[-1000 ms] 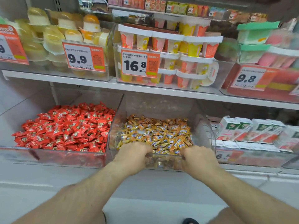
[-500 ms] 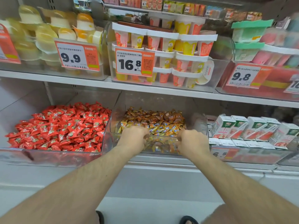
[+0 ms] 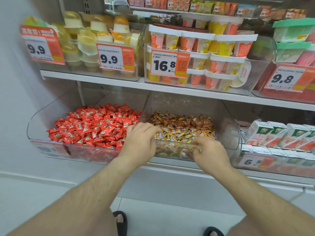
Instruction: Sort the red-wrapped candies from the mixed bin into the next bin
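On the lower shelf, the clear plastic bin on the left [image 3: 34, 123] is heaped with red-wrapped candies [image 3: 95, 126]. Just beside it stands the clear plastic bin of gold and orange wrapped candies [image 3: 228, 132]. The left hand [image 3: 139, 142] reaches over that bin's front left corner, fingers loosely spread and resting on the gold sweets, holding nothing I can see. The right hand [image 3: 210, 153] hooks its curled fingers over the bin's front rim; whether its grip pinches a sweet I cannot tell. Small white and green cartons [image 3: 272, 133] line the shelf to the right.
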Demonstrator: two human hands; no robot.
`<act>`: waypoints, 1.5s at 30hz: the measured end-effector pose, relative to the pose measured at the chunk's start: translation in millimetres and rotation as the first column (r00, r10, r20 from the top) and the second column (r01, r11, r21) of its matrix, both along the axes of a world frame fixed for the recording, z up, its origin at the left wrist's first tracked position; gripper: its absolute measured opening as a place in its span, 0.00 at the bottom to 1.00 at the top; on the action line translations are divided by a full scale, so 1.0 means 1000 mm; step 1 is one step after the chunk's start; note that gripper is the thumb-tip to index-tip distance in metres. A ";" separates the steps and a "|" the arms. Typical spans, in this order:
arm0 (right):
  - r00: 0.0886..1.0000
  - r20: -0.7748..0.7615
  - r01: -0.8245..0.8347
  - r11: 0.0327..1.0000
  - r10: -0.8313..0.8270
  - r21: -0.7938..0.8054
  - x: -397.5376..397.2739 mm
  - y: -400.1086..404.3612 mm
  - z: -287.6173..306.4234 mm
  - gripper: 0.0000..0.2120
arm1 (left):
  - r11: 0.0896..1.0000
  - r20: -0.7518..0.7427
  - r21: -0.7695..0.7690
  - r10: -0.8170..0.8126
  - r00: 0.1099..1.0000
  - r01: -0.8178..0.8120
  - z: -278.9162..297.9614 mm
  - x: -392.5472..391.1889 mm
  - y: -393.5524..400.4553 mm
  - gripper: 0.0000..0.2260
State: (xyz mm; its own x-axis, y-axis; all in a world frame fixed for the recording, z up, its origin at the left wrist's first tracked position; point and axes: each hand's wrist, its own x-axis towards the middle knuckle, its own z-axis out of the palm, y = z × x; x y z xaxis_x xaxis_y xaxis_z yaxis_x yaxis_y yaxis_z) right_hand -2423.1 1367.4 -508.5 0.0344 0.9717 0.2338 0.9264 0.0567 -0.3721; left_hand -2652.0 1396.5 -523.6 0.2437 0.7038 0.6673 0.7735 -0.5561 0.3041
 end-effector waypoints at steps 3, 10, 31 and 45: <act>0.963 -0.009 -0.262 0.946 0.269 0.191 -0.063 -0.004 -0.004 0.12 | 0.986 0.032 -0.120 0.119 0.992 -0.115 0.013 -0.043 -0.004 0.16; 0.864 0.285 -0.484 0.841 0.415 0.243 -0.192 0.003 -0.010 0.07 | 0.901 -0.168 -0.286 0.287 0.943 -0.325 0.007 -0.146 -0.012 0.14; 0.814 0.516 -0.344 0.937 0.266 0.060 -0.228 0.063 0.008 0.09 | 0.877 -0.226 -0.283 0.332 0.916 -0.387 -0.005 -0.198 0.039 0.06; 0.801 0.534 -0.365 0.928 0.271 0.078 -0.221 0.064 -0.020 0.09 | 0.841 -0.330 -0.272 0.375 0.866 -0.468 -0.033 -0.184 0.039 0.09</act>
State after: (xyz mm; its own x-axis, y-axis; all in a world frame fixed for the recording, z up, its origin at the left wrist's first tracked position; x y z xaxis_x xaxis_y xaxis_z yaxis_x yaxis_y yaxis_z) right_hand -2644.3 1431.1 -528.3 -0.4381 0.8506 0.2908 0.8980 0.3992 0.1853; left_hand -2836.2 1435.8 -556.7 -0.0010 0.9434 0.3316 0.9836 -0.0589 0.1705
